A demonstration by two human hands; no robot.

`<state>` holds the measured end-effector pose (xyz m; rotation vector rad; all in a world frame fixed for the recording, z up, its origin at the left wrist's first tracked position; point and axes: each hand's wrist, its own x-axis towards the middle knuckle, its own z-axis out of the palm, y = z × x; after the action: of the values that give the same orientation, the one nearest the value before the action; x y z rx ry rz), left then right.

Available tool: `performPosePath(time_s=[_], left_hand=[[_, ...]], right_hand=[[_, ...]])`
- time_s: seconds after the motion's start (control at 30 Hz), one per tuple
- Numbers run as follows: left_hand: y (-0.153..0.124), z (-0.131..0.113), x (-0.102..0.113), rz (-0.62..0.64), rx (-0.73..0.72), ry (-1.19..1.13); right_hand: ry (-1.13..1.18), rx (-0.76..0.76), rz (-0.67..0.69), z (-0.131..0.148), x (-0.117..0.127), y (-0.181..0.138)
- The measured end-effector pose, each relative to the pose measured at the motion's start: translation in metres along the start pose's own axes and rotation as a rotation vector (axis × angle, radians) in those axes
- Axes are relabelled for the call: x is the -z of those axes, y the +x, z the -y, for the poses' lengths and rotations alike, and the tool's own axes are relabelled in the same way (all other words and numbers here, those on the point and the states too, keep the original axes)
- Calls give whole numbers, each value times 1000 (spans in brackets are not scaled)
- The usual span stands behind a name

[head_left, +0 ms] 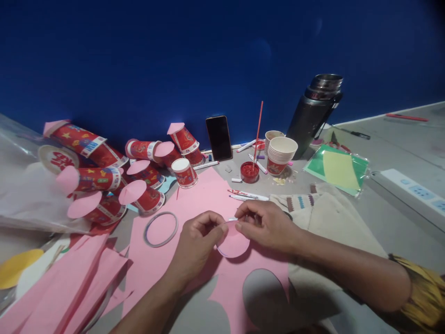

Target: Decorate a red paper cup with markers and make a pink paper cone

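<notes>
My left hand and my right hand meet over a pink paper circle, both pinching its upper edge with curled fingers. The circle rests above a large pink paper sheet that has round holes cut out of it. A thin ring-shaped tape roll lies on the sheet just left of my left hand. Two white markers lie just beyond my right hand.
Several red paper cups with pink cone tops are piled at the left. A phone leans on the blue wall. A stack of cups, a red paint dish with brush, a flask, green-yellow paper, a power strip and pink scraps surround me.
</notes>
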<state>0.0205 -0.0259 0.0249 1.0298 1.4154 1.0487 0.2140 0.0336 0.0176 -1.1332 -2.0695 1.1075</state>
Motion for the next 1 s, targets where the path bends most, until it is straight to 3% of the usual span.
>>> performPosePath(time_s=[0.27,0.5,0.7,1.0], left_hand=[[-3,1,-4,31,-11,29],[-7,-2,-8,7,-138,281],[-7,-2,-5,51,-115,291],[-8,-2,-4,-29,-163,327]], right_hand=[[13,182,-80,-3,-7,0],[-18,254,-87,-5,-11,-2],[-17,239,-77,-5,-14,-3],[1,161,-15,-2,-12,-3]])
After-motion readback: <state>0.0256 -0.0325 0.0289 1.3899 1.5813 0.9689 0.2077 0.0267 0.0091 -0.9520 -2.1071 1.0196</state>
